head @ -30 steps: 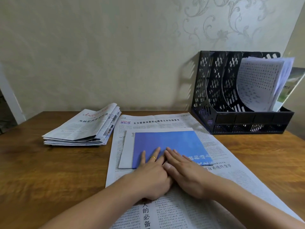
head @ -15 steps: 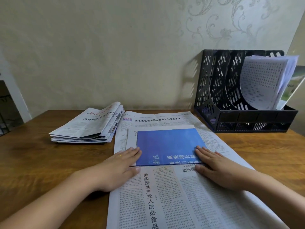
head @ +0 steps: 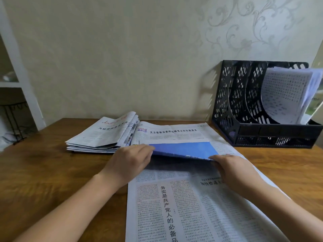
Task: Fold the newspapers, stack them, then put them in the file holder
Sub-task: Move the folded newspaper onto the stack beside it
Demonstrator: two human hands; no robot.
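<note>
Gripping the folded blue newspaper (head: 181,149) at its near corners, both hands' fingers (head: 147,151) clamped on it, with stacking on the pile (head: 103,137) and filing in the file holder (head: 244,119) left.

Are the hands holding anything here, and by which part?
Yes: the folded blue newspaper. The left hand grips its near left corner, the right hand its near right corner, near edge raised.

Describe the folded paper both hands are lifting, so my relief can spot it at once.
On the wooden table, an open newspaper lies spread in front of the black file holder. The folded newspaper sits across its far half, held by the left hand and right hand. Its solid blue face is unique.
</note>
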